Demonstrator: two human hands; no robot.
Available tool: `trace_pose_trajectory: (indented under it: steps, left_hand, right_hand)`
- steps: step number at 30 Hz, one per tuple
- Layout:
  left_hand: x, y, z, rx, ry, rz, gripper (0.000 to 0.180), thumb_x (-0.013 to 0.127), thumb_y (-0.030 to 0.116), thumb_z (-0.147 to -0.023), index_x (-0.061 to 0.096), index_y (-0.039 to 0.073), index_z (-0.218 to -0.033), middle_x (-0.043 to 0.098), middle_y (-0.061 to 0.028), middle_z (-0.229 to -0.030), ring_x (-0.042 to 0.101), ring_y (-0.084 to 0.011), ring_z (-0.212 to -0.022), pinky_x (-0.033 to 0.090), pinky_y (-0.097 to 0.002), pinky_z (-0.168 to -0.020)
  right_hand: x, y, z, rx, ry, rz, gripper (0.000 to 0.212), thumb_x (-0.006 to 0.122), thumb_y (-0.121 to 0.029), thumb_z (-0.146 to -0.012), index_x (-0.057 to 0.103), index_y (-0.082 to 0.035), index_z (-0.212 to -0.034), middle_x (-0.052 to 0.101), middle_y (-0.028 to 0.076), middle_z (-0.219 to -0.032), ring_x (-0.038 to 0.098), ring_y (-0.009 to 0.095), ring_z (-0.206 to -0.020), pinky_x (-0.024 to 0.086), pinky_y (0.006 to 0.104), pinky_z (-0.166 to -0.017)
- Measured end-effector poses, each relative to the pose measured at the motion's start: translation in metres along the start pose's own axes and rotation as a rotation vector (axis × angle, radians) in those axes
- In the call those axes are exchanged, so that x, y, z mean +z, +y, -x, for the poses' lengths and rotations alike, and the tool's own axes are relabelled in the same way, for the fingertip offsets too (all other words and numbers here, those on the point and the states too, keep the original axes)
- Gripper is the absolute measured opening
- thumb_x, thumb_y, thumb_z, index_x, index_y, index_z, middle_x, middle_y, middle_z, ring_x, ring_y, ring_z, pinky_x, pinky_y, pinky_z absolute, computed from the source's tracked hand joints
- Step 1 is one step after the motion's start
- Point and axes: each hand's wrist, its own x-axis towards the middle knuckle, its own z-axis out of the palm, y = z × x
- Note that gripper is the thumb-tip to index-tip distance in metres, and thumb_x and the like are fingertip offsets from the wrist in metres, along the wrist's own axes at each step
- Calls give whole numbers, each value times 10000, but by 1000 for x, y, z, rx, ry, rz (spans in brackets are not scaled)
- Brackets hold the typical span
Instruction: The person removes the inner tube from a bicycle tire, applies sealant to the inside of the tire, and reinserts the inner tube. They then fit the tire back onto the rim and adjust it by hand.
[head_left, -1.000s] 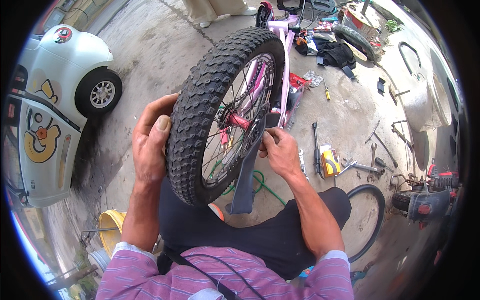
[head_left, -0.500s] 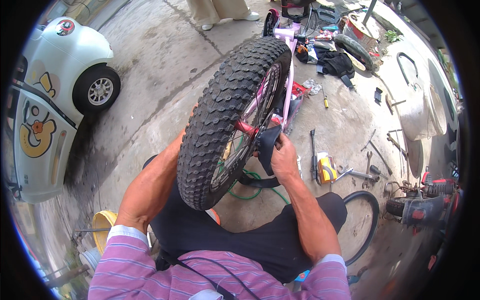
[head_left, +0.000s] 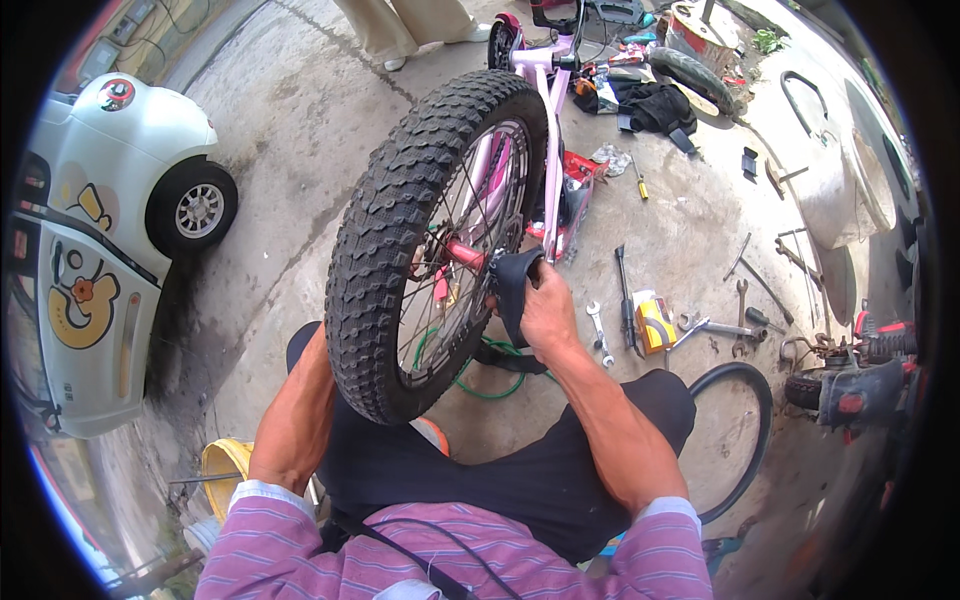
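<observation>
A pink bicycle frame [head_left: 551, 170] carries a fat knobby tyre [head_left: 380, 210], its spoked wheel tilted in front of my knees. At the wheel's right side, near the red hub [head_left: 465, 253], my right hand [head_left: 550, 312] is closed on a limp black rubber strip [head_left: 513, 290]. A similar black length shows lower down beside a green hose [head_left: 490, 392], though I cannot tell whether they join. My left forearm [head_left: 297, 425] reaches up to the tyre's left side. My left hand is hidden behind the tyre, so its fingers do not show.
Right of the wheel lie a wrench [head_left: 599, 330], a yellow box [head_left: 655, 322], a screwdriver [head_left: 641, 186] and a black tube [head_left: 765, 420]. A white toy-like car [head_left: 120, 200] stands left. A yellow bucket [head_left: 225, 462] is by my left elbow. A person's legs [head_left: 385, 30] are ahead.
The view has shifted somewhat, and the wheel now shows more of its spokes. My right hand still grips the black strip beside the hub, and a wrench has come into sight.
</observation>
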Motion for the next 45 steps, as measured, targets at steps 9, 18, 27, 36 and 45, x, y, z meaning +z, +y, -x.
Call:
trace_pose_trajectory:
  steps: [9, 18, 27, 36, 45]
  left_hand:
    - [10, 7, 16, -103, 11, -219, 228, 712, 184, -1039, 709, -8, -1162, 731, -117, -942, 705, -217, -902, 554, -393, -873]
    - [34, 37, 20, -254, 343, -165, 277, 642, 213, -1092, 689, -27, -1221, 755, -151, -1082, 721, -225, -1007, 542, -396, -971]
    - [52, -12, 33, -252, 278, 465, 207, 684, 169, -1085, 673, -35, -1116, 698, -105, -989, 719, -218, -933, 641, -390, -827]
    - [48, 12, 38, -254, 273, 398, 242, 706, 192, -1069, 687, -38, -1140, 714, -105, -1008, 707, -211, -937, 600, -366, -824]
    - [59, -11, 38, -268, 362, 369, 273, 688, 192, -1072, 680, -50, -1200, 718, -117, -1071, 705, -206, -993, 589, -368, -861]
  right_hand:
    - [9, 7, -1, -65, 51, 12, 294, 572, -263, -1145, 665, 11, -1200, 757, 92, -877, 737, 159, -699, 582, 298, -618]
    - [14, 7, 6, -33, 69, -85, 353, 578, -287, -1120, 697, 28, -1227, 765, 85, -947, 727, 151, -758, 566, 321, -674]
    - [20, 18, 23, 71, 83, 65, 427, 717, -359, -1050, 703, 11, -1262, 765, 80, -1099, 699, 138, -967, 555, 317, -849]
    - [3, 17, 15, 15, -204, -51, 548, 794, -339, -942, 641, -36, -1373, 719, 57, -1191, 681, 138, -1046, 549, 317, -899]
    - [22, 10, 23, 3, -238, -287, 518, 847, -269, -904, 618, -55, -1317, 649, 12, -1153, 615, 121, -987, 541, 331, -867]
